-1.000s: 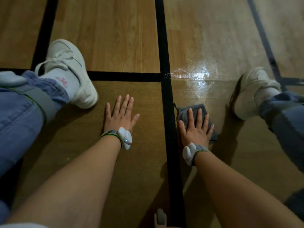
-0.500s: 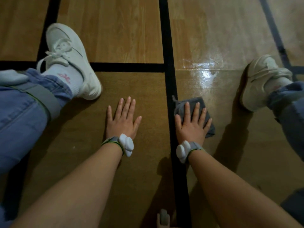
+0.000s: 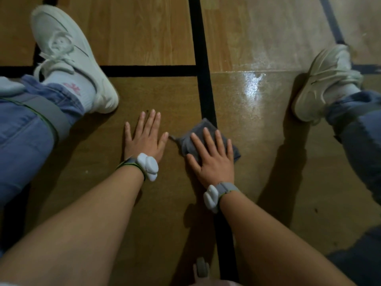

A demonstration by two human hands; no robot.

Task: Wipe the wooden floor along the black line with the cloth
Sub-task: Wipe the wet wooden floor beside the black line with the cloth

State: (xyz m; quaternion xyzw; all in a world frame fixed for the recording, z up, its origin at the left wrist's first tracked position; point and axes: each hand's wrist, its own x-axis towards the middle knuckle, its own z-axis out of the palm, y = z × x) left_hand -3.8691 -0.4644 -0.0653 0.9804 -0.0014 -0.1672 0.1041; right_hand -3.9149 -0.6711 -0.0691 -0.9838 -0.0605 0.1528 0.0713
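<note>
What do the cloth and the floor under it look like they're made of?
Cloth: soft grey fabric, possibly microfibre; it bunches and folds under the right hand. Floor: wood or wood-look laminate, grain streaks visible, with a glossy, possibly wet patch.

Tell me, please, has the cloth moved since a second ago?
Yes: the cloth has slid left onto the black line; it lay just right of it.
</note>
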